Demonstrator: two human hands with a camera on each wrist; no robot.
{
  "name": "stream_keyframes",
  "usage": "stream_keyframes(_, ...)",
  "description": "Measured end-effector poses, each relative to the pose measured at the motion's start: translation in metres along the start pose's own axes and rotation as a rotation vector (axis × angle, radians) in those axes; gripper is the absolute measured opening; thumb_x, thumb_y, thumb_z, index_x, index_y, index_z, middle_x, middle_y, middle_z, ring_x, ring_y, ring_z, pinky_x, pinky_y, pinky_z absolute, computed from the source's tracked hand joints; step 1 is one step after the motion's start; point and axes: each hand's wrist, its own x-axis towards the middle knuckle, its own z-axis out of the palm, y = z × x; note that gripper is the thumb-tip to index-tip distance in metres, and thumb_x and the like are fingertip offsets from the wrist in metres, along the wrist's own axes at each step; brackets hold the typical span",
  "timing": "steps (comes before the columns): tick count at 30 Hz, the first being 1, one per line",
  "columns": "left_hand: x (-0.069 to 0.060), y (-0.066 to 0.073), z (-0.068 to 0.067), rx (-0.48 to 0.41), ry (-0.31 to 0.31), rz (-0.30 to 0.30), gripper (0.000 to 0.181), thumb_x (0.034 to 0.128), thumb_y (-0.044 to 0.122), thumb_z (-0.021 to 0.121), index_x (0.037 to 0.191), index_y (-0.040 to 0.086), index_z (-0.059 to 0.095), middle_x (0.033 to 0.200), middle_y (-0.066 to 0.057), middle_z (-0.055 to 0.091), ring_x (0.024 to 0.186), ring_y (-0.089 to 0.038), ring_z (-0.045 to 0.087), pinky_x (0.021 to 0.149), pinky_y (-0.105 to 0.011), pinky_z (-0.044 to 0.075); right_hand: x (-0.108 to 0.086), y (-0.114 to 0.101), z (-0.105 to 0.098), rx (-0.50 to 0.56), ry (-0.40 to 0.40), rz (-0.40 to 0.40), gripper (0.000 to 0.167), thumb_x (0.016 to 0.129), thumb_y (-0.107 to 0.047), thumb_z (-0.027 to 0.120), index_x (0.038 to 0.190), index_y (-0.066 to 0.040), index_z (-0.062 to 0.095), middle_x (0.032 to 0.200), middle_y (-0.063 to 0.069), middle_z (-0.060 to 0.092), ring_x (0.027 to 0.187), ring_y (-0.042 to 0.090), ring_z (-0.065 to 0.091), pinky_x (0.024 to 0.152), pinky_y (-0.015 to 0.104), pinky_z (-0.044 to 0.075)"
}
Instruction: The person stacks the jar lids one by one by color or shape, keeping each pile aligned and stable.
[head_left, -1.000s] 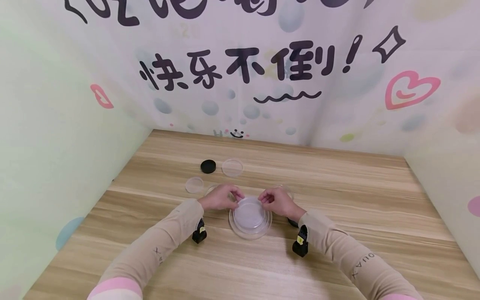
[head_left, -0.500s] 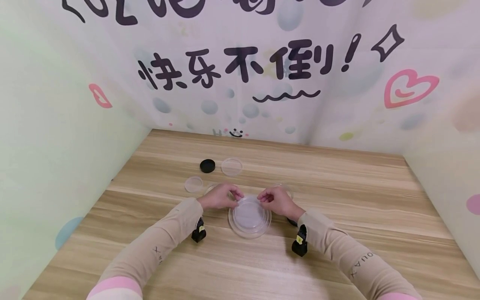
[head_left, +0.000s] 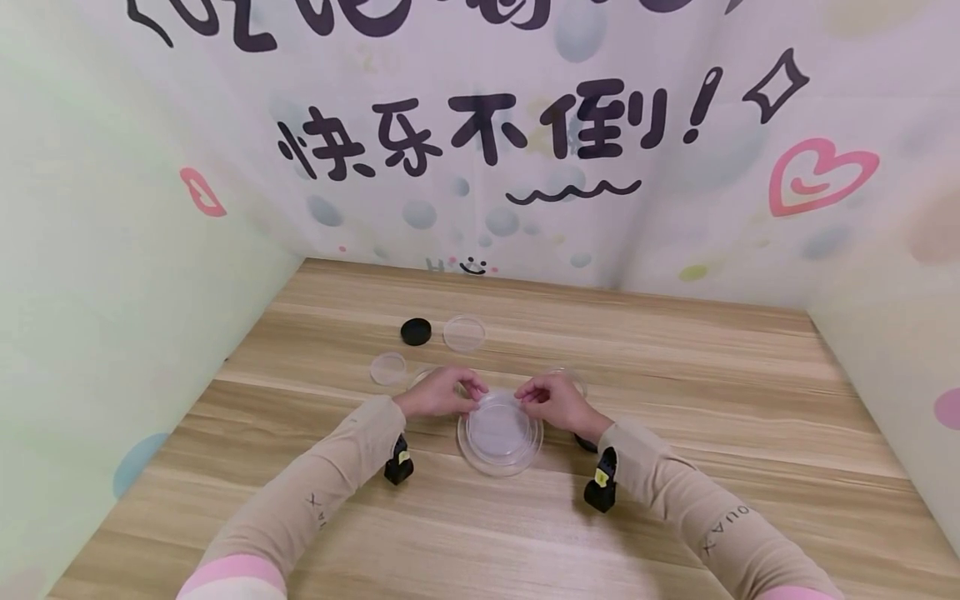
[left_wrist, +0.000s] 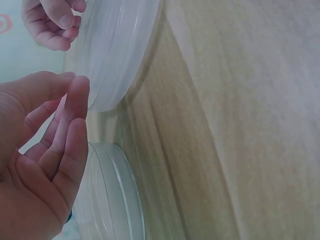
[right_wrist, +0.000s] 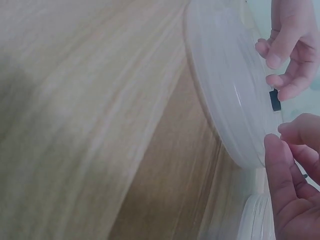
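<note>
Several clear round dishes are stacked, the smaller top dish (head_left: 498, 427) inside the wider rim of the bottom dish (head_left: 502, 472). At the stack's far left edge the left hand (head_left: 441, 393) pinches the top dish's rim between thumb and fingertip. The right hand (head_left: 558, 403) pinches that rim at the far right edge. In the left wrist view, the left hand (left_wrist: 47, 155) has thumb and index tips together beside the stack (left_wrist: 117, 55). The right wrist view shows the right hand (right_wrist: 295, 187) at the stack's edge (right_wrist: 227, 80); its exact contact is hard to see.
A black round lid (head_left: 416, 332), a clear disc (head_left: 464, 333) and a smaller clear disc (head_left: 388, 368) lie beyond the left hand. Other clear dishes sit behind each hand, one visible at the right (head_left: 572, 379). A dark round item is partly under the right wrist.
</note>
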Motion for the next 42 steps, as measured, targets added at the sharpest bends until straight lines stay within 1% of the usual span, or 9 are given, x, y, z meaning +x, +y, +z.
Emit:
stream_keyframes(6, -0.002, -0.006, -0.005, -0.136, 0.016, -0.059, 0.029, 0.0778, 0.001, 0.064, 0.106, -0.001, 0.059, 0.086, -0.005, 0.059, 0.071, -0.017, 0.059, 0.061, -0.026, 0.05, -0.001, 0.0, -0.001, 0.037, -0.004, 0.003, 0.014, 0.076, 0.005, 0.06, 0.089, 0.01, 0.062, 0.077, 0.012, 0.062, 0.07, 0.014, 0.056, 0.062, 0.021, 0.048)
stream_keyframes(9, -0.004, -0.008, -0.01, -0.145, 0.057, -0.071, 0.031, 0.0779, 0.002, 0.064, 0.108, -0.002, 0.058, 0.088, -0.006, 0.059, 0.073, -0.017, 0.058, 0.062, -0.026, 0.05, -0.001, 0.001, -0.002, 0.07, -0.009, 0.039, 0.015, 0.077, 0.004, 0.059, 0.091, 0.01, 0.062, 0.078, 0.013, 0.062, 0.068, 0.014, 0.056, 0.06, 0.022, 0.049)
stream_keyframes(16, -0.013, -0.013, -0.022, -0.184, 0.127, -0.04, 0.033, 0.0746, -0.003, 0.062, 0.107, -0.005, 0.057, 0.09, -0.013, 0.061, 0.075, -0.018, 0.06, 0.067, -0.025, 0.05, 0.001, -0.003, -0.006, 0.09, -0.007, 0.131, 0.018, 0.082, -0.003, 0.058, 0.096, 0.007, 0.061, 0.08, 0.009, 0.06, 0.065, 0.013, 0.055, 0.058, 0.028, 0.05)
stream_keyframes(25, -0.02, -0.037, -0.028, -0.307, 0.244, -0.058, 0.031, 0.0779, -0.004, 0.061, 0.108, -0.008, 0.055, 0.088, -0.016, 0.058, 0.071, -0.028, 0.061, 0.064, -0.035, 0.052, 0.021, -0.022, -0.001, 0.131, -0.024, 0.181, 0.023, 0.085, -0.01, 0.057, 0.103, 0.004, 0.06, 0.093, 0.013, 0.061, 0.077, 0.015, 0.056, 0.065, 0.029, 0.051)
stream_keyframes(28, -0.024, -0.044, -0.031, -0.292, 0.29, -0.068, 0.032, 0.0778, -0.002, 0.062, 0.108, -0.007, 0.056, 0.088, -0.015, 0.058, 0.071, -0.031, 0.061, 0.064, -0.037, 0.052, 0.032, -0.03, 0.004, 0.111, -0.037, 0.157, 0.023, 0.085, -0.01, 0.057, 0.103, 0.004, 0.061, 0.095, 0.014, 0.061, 0.079, 0.016, 0.056, 0.066, 0.027, 0.051)
stream_keyframes(31, -0.031, -0.043, -0.034, -0.272, 0.315, -0.068, 0.033, 0.0779, 0.0, 0.063, 0.109, -0.008, 0.055, 0.088, -0.016, 0.058, 0.074, -0.031, 0.06, 0.067, -0.036, 0.052, 0.046, -0.034, 0.01, 0.037, -0.033, 0.085, 0.021, 0.084, -0.01, 0.058, 0.099, 0.003, 0.063, 0.09, 0.01, 0.063, 0.079, 0.014, 0.056, 0.067, 0.023, 0.049)
stream_keyframes(35, -0.038, -0.049, -0.037, -0.222, 0.341, -0.071, 0.032, 0.0775, 0.003, 0.065, 0.107, -0.006, 0.057, 0.086, -0.013, 0.06, 0.077, -0.023, 0.058, 0.066, -0.027, 0.05, 0.064, -0.037, 0.017, -0.066, -0.024, 0.015, 0.019, 0.083, -0.009, 0.058, 0.097, 0.002, 0.064, 0.086, 0.005, 0.063, 0.079, 0.012, 0.056, 0.07, 0.02, 0.046)
stream_keyframes(38, -0.041, -0.055, -0.037, -0.174, 0.365, -0.083, 0.03, 0.0769, 0.006, 0.067, 0.104, -0.005, 0.059, 0.085, -0.012, 0.061, 0.076, -0.018, 0.056, 0.063, -0.023, 0.047, 0.076, -0.039, 0.021, -0.09, -0.041, 0.018, 0.019, 0.083, -0.007, 0.058, 0.098, 0.002, 0.064, 0.087, 0.006, 0.062, 0.08, 0.014, 0.056, 0.072, 0.021, 0.046)
stream_keyframes(42, -0.046, -0.055, -0.037, -0.134, 0.385, -0.103, 0.027, 0.0768, 0.004, 0.066, 0.101, -0.006, 0.059, 0.084, -0.013, 0.061, 0.074, -0.02, 0.056, 0.062, -0.023, 0.047, 0.087, -0.041, 0.026, -0.103, -0.078, 0.031, 0.02, 0.083, -0.006, 0.058, 0.1, 0.004, 0.062, 0.086, 0.007, 0.062, 0.08, 0.015, 0.055, 0.071, 0.021, 0.046)
